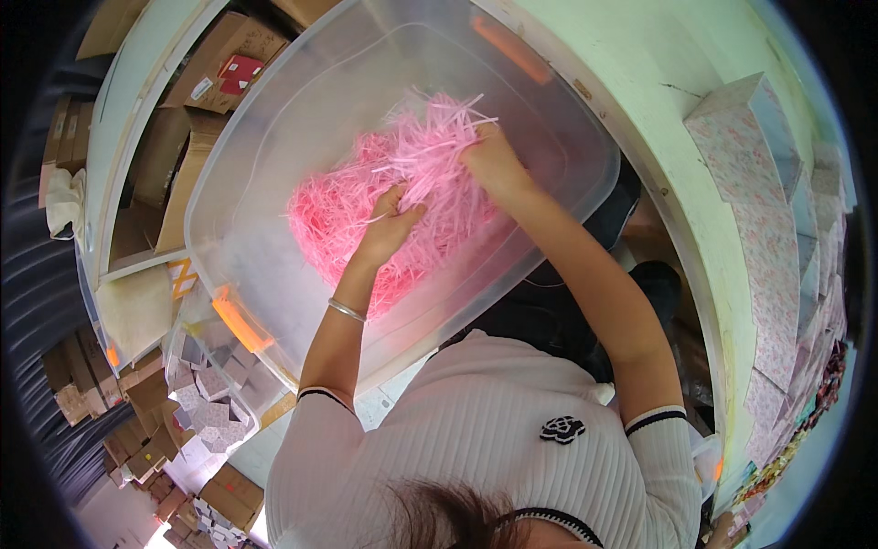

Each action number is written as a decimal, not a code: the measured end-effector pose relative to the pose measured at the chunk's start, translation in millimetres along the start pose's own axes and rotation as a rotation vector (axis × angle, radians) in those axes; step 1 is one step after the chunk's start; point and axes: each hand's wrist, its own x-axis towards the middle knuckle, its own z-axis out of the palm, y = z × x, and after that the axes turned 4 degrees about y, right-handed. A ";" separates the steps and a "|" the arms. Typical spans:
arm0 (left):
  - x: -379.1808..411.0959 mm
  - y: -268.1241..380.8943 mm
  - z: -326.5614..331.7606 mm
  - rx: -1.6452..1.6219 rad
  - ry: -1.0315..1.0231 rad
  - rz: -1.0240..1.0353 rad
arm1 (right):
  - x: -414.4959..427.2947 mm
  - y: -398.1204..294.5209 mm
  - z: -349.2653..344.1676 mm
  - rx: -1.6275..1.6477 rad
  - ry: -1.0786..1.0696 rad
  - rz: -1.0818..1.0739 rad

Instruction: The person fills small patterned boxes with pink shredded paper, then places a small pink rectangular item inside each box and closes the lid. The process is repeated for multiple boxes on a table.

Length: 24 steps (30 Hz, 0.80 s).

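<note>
A large translucent plastic storage bin (274, 137) with orange latches lies before me. Inside it is a heap of pink shredded paper filler (329, 226), darker pink at the left and bottom, paler on top. My left hand (391, 230), with a silver bangle on its wrist, grips pale strands at the middle of the heap, thumb and fingers around them. Up and to the right, my right hand (490, 161) is closed on a bunch of the same pale strands, its fingertips partly hidden by them. Loose strands stretch between both hands.
A pale green table edge (638, 130) runs along the right, with floral paper boxes (741, 144) stacked on it. Open cardboard boxes (195, 171) stand on shelving at the left. Another clear bin (250, 412) at lower left holds many small boxes (212, 415).
</note>
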 end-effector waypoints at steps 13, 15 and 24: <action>9.5 48.2 -30.7 0.611 0.231 0.532 | -22.6 -114.7 -8.9 -0.029 -0.228 -0.175; 26.4 64.2 -6.3 0.219 0.147 0.601 | -26.6 -122.2 6.2 0.070 -0.151 -0.407; 49.3 91.5 51.6 -0.879 -0.044 0.355 | -33.4 -84.9 1.7 -0.987 -0.099 -1.037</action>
